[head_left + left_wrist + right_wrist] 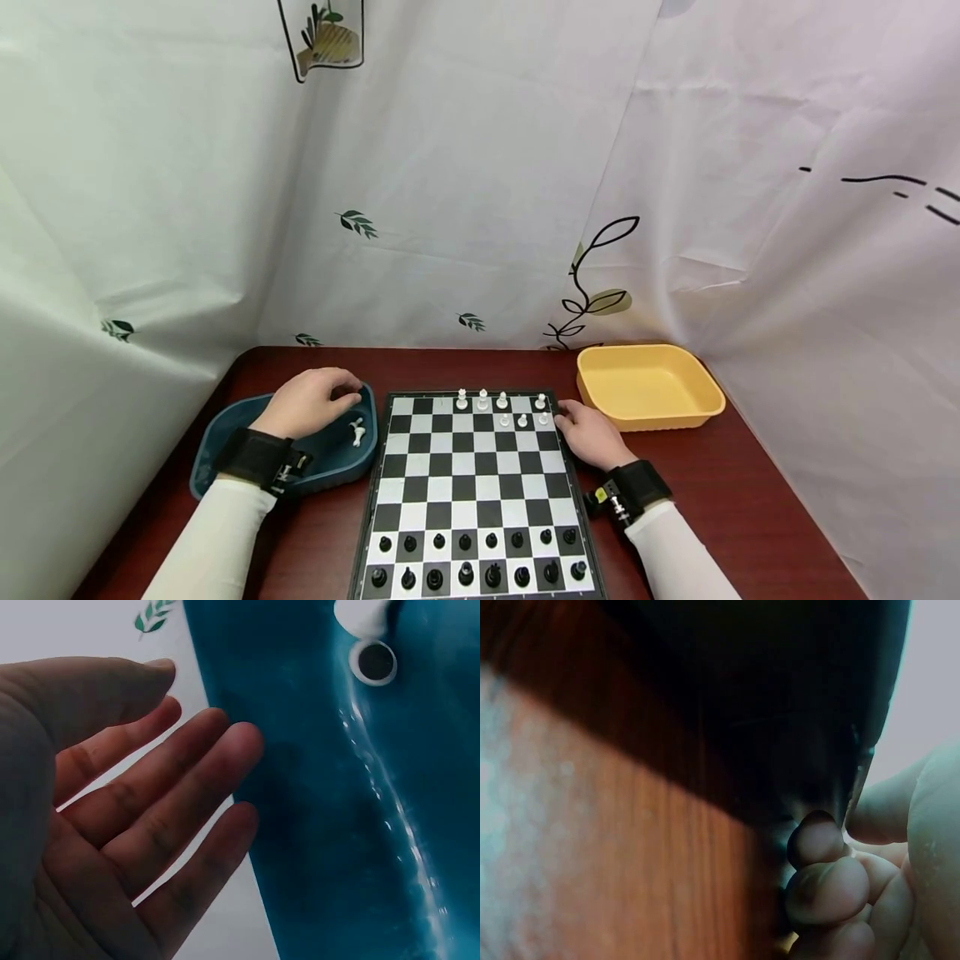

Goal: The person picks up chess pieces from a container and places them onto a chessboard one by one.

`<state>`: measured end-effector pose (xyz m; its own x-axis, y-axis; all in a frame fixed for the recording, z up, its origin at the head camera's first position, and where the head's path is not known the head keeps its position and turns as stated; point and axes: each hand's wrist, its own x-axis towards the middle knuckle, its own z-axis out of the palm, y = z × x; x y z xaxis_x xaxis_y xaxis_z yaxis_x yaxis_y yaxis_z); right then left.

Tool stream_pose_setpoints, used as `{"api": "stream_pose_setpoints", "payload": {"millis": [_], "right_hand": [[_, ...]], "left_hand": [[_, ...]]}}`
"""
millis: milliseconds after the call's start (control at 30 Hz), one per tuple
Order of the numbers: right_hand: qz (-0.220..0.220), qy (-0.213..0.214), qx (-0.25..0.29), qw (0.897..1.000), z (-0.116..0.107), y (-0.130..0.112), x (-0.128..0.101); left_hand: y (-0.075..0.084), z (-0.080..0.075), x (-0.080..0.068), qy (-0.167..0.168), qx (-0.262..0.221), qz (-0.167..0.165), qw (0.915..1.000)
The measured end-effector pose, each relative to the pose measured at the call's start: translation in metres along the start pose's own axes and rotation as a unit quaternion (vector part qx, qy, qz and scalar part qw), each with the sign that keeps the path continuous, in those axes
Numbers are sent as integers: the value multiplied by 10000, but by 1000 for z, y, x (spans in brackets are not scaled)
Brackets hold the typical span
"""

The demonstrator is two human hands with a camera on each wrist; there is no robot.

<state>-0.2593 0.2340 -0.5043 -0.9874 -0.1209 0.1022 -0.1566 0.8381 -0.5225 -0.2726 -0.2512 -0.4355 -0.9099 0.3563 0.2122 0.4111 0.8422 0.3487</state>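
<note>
White chess pieces [501, 403] are only partly filling the far rows; left hand [309, 403], fingers spread, is reaching into the blue tray [225, 433] toward a remaining piece [357, 431]; right hand [592, 433], fingers curled, is steadying the board [468, 492] edge.

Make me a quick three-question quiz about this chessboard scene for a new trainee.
1. True or false: the yellow tray holds chess pieces.
2. Which hand is over the blue tray: A left hand, B right hand?
3. Fill in: the full two rows of pieces on the chessboard nearest the person are ____.

Key: 1 false, it shows none; 2 A; 3 black.
</note>
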Motion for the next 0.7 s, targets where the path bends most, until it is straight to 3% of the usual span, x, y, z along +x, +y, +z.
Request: {"api": "stream_pose_setpoints", "payload": {"millis": [300,700], "right_hand": [[213,-156,50,9996,0,-2,0],[97,-96,33,9999,1,-1,0]], "left_hand": [[0,11,1,-625,104,-217,9978],[2,24,3,-864,540,-336,9942]]}}
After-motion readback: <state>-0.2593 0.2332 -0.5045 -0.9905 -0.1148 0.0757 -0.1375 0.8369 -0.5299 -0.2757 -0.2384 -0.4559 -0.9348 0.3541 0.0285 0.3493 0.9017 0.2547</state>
